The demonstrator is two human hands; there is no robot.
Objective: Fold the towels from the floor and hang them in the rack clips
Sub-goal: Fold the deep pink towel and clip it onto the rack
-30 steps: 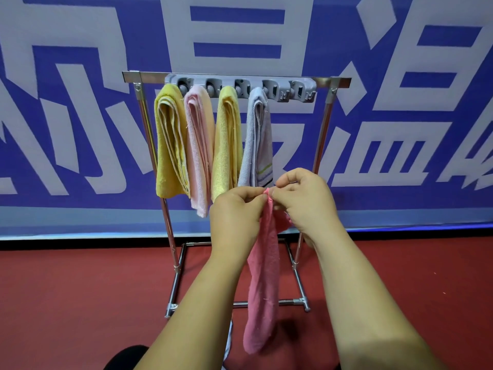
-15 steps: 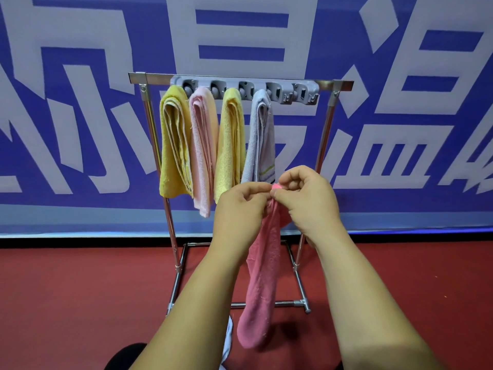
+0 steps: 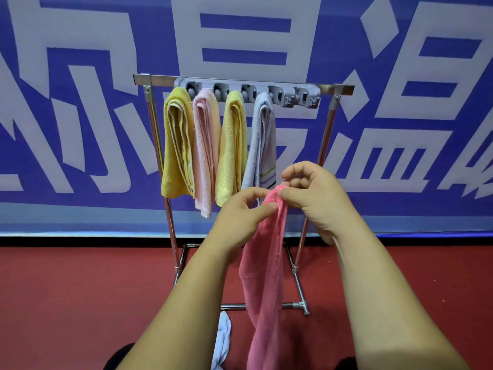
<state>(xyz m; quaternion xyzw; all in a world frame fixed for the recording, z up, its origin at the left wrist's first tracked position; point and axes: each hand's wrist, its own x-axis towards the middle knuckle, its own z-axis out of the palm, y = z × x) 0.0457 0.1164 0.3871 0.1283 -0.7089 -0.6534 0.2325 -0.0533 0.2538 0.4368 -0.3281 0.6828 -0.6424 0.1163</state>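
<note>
A dark pink towel [image 3: 264, 284] hangs straight down in front of me. My left hand [image 3: 240, 217] and my right hand [image 3: 314, 196] both pinch its top edge, close together. Behind them stands a metal rack [image 3: 157, 134] with a grey clip bar [image 3: 306, 93]. In the clips hang a yellow towel [image 3: 177, 145], a pale pink towel [image 3: 206, 150], a second yellow towel [image 3: 232, 148] and a grey-lilac striped towel [image 3: 262, 145]. The two clips at the right end hold nothing.
A white cloth [image 3: 222, 337] lies on the red floor [image 3: 80, 303] below my left forearm. A blue wall banner with large white characters [image 3: 400, 129] stands right behind the rack. The rack's foot bar [image 3: 293, 305] lies on the floor.
My hands have shifted their pinch along the pink towel's top edge and moved slightly apart. The towel now hangs a little more spread.
</note>
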